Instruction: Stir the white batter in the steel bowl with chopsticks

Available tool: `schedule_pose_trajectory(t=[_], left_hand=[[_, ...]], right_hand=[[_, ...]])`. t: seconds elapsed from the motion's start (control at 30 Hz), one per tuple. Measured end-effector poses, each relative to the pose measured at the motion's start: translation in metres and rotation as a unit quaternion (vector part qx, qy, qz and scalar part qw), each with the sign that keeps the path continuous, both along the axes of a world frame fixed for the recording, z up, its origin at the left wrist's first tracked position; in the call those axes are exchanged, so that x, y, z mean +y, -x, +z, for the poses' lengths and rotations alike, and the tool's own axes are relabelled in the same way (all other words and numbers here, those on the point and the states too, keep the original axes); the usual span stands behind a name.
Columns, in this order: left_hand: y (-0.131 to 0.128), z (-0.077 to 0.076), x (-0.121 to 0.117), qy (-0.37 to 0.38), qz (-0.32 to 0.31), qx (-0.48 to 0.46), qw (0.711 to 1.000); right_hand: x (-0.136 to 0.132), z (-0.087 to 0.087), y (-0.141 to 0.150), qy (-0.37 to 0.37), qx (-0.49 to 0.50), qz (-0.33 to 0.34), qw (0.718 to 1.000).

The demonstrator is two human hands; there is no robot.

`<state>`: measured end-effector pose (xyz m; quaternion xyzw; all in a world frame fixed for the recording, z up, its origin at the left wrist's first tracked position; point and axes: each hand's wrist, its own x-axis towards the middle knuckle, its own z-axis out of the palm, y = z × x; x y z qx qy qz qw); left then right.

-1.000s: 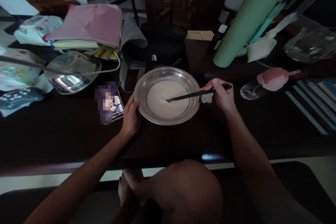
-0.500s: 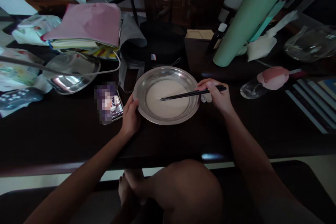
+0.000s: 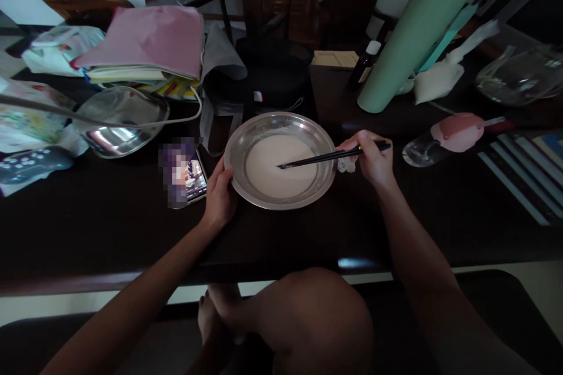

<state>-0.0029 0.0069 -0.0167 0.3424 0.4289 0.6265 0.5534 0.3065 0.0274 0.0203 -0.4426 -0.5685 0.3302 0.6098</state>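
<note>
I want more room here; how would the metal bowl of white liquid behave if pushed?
The metal bowl would likely stay stiff, judging by its metallic rim. The white liquid would probably slosh, since it spreads in a wide pool. Being broad and shallow, the bowl should slide rather than tip.

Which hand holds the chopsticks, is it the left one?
No, the right hand holds the chopsticks, while the left hand holds the bowl by its rim.

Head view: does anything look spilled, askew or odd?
No spill is visible around the round silver metal bowl of whitish liquid. Odd: coarse pixel blocks cover part of the lit rectangular phone left of it, spreading past its edge, so they look added to the image.
</note>
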Motion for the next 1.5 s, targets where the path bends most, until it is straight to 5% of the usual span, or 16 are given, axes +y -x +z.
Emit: schedule_pose_trajectory(t=[0.43,0.63,1.5], left_hand=[[0.0006,-0.0024,0.0005,-0.010,0.009,0.015,1.000],[0.0018,-0.0041,-0.0001,0.001,-0.004,0.004,1.000],[0.0013,-0.0038,0.0014,-0.005,0.005,-0.001,1.000]], right_hand=[[0.0007,-0.0026,0.0016,0.009,-0.009,0.014,1.000],[0.0030,-0.0009,0.0005,-0.043,-0.016,-0.021,0.999],[-0.0007,0.0018,0.0079,-0.009,-0.017,0.055,0.998]])
